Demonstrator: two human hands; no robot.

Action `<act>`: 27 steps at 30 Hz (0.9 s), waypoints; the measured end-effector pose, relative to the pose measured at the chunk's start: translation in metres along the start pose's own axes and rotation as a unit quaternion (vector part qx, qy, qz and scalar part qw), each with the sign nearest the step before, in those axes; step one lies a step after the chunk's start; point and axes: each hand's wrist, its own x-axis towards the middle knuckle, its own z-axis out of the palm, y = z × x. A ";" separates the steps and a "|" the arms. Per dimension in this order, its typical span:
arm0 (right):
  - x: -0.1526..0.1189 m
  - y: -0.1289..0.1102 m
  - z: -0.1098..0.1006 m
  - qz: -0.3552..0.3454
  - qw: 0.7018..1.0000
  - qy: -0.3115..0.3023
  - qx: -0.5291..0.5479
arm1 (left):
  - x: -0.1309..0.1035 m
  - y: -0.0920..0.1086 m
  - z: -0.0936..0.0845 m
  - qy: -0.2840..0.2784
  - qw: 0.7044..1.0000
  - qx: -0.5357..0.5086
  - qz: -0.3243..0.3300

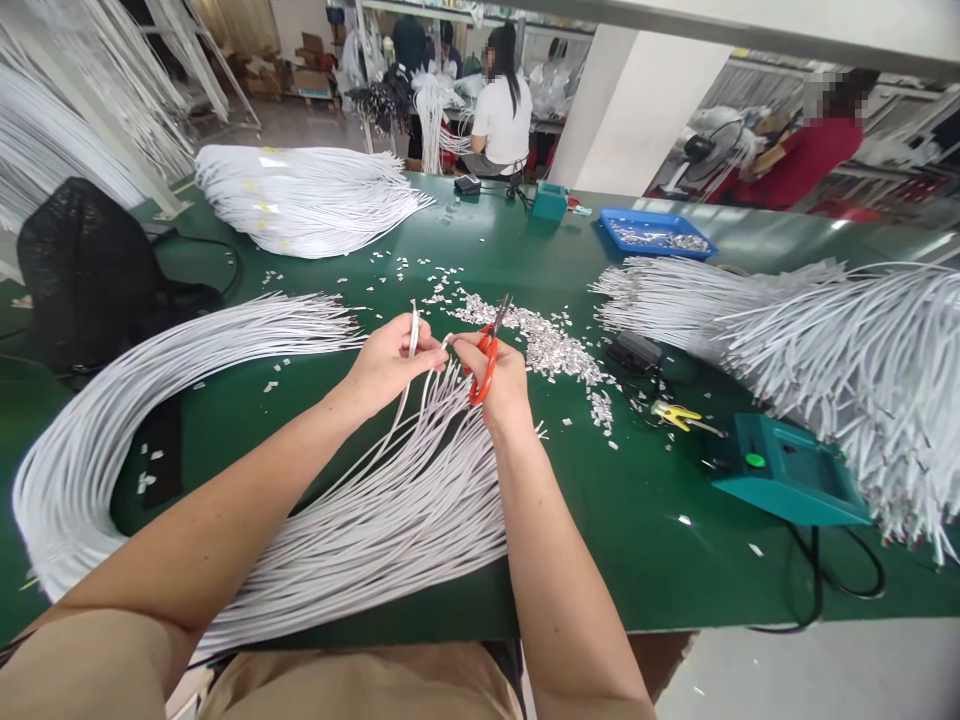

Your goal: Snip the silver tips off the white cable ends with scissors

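**Smooth plastic, glinting scraps [559, 350] and a glossy counter [600, 560]**

White cables [390, 540] have smooth, plastic-looking sheathing with a soft sheen. The scissors [491, 372] pair glossy orange-red plastic handles with darker metal blades. The green counter is smooth, with pale reflections. The scraps look silvery and foil-like. A blue tray [660, 251] and teal device [787, 490] look like hard, smooth plastic. A black covering [82, 270] looks wrinkled; its material is unclear. The tan garment [375, 688] is matt cloth.

Passable across tabletop [645, 545] between right forearm [559, 560] and teal device [787, 465], obstructed ahead by heaped scraps [551, 345], leftward by white cables [405, 530]
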 end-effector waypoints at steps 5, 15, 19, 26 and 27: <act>0.003 0.002 -0.004 0.001 0.999 0.044 -0.008 | -0.001 0.002 0.001 -0.008 1.000 -0.010 -0.006; -0.002 -0.003 0.003 0.001 0.999 0.009 -0.034 | 0.000 -0.003 0.001 0.004 1.000 0.018 0.024; 0.005 0.008 -0.004 -0.005 0.994 0.045 -0.098 | -0.002 0.004 0.002 -0.034 0.999 -0.014 0.001; 0.008 0.009 -0.013 -0.121 0.964 0.150 -0.181 | -0.001 0.001 -0.005 -0.054 0.997 0.050 -0.036; 0.007 0.008 -0.011 -0.123 0.970 0.137 -0.160 | 0.000 -0.001 -0.005 -0.049 0.997 0.055 -0.037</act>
